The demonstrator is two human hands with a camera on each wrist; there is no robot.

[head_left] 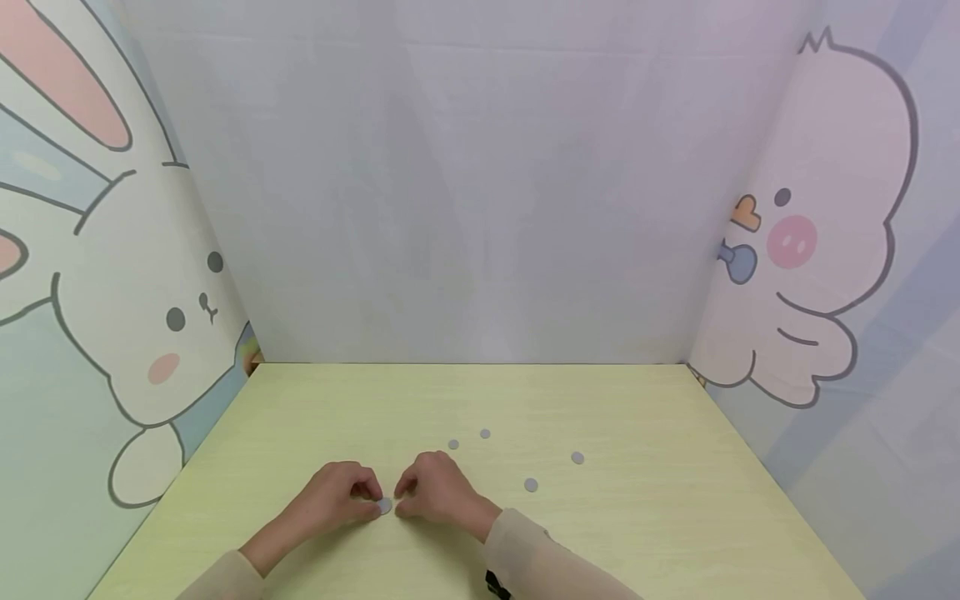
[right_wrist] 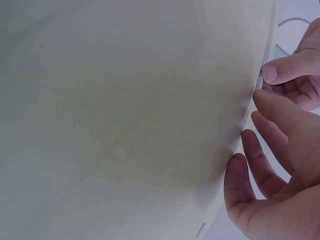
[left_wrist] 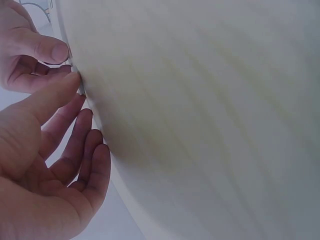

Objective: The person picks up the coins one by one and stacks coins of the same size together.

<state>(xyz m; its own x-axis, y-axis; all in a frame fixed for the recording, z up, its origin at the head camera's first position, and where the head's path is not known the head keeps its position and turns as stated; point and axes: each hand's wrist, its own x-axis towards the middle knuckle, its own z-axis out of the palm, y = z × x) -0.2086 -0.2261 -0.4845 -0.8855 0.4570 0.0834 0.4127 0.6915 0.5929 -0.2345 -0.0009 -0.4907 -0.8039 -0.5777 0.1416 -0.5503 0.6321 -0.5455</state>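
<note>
My left hand [head_left: 337, 497] pinches the left edge of a flat silver-grey coin [head_left: 385, 506] at the tabletop, between thumb and fingertips. Just to the right of that coin is my right hand [head_left: 441, 492], its fingers loosely bent and spread, with a gap between thumb and forefinger and nothing held. In the left wrist view the coin [left_wrist: 81, 89] shows only as a thin edge by the thumb tip. The right wrist view has the right hand's fingertips [right_wrist: 234, 175] down at the table surface, its thumb close to the left thumb.
On the pale yellow table [head_left: 637, 533] lie more coins: two small ones [head_left: 453, 444] [head_left: 485, 433] beyond the right hand, and two farther right [head_left: 531, 485] [head_left: 577, 457]. A grey curtain [head_left: 480, 200] rises behind; cartoon-printed cloth [head_left: 832, 275] flanks the sides.
</note>
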